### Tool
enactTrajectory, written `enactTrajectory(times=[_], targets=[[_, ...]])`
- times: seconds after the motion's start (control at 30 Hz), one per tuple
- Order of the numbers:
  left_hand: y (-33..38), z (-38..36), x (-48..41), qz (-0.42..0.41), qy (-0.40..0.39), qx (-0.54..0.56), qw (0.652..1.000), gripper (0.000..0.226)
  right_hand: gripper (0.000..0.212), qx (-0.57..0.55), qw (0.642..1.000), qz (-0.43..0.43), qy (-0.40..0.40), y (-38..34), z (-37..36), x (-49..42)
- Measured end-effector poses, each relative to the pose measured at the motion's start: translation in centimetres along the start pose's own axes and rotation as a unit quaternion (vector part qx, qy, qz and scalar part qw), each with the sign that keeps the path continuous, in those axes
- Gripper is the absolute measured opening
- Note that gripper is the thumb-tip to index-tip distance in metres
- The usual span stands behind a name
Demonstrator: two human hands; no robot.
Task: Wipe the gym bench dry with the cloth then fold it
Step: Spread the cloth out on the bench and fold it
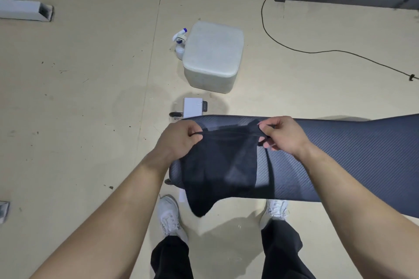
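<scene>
**Cloth stretched between both hands, fold about to begin**

The left hand (pixel 181 140) and the right hand (pixel 283 136) each pinch a top corner of the dark cloth (pixel 217 165) between thumb and curled fingers, so the upper edge runs taut from one hand to the other. Below the hands the cloth hangs down across the padded table (pixel 351 154), and its lowest corner droops past the near edge, towards the person's white shoes (pixel 170 217).

By the look of it the wiping is over and this is the start of the fold, though whether the padding is really dry cannot be told from here. The next move probably calls for either bringing the two pinched corners together to halve the cloth, or laying it flat on the table under the hands first. The hanging corner needs to come up evenly, or the fold will skew.

Beyond the hands, on the floor, stand a pale cushion block (pixel 213 56) and a spray bottle (pixel 180 42) touching its left side. A black cable (pixel 317 52) trails further off, beyond the right hand. None of these lies between the hands or on the table, so nothing appears to block the fold.
</scene>
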State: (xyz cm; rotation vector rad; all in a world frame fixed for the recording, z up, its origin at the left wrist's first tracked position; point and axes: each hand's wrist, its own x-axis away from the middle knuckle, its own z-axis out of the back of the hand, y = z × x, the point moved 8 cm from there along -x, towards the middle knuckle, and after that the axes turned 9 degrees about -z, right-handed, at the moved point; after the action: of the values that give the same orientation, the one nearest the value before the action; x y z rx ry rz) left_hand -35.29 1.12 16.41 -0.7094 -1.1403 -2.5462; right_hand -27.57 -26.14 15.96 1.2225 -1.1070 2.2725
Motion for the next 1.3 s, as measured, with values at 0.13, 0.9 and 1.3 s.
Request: enactTrajectory(times=[0.13,0.9,1.3], targets=[[-0.4,-0.2,-1.1,0.018,0.061,-0.131,0.989,0.007,0.028,0.057,0.995,0.030,-0.082,-1.0,-1.7,-0.7],[-2.0,-0.4,-0.4,-0.086,0.089,-0.069,0.990,0.030,0.032,-0.146,0.989,-0.010,0.003,1.0,-1.9,-2.6],[-4.6,-7.6,3.2,-0.110,0.040,-0.240,0.964,0.033,0.023,-0.048,0.994,-0.078,0.052,7.5,-3.3,-4.5]])
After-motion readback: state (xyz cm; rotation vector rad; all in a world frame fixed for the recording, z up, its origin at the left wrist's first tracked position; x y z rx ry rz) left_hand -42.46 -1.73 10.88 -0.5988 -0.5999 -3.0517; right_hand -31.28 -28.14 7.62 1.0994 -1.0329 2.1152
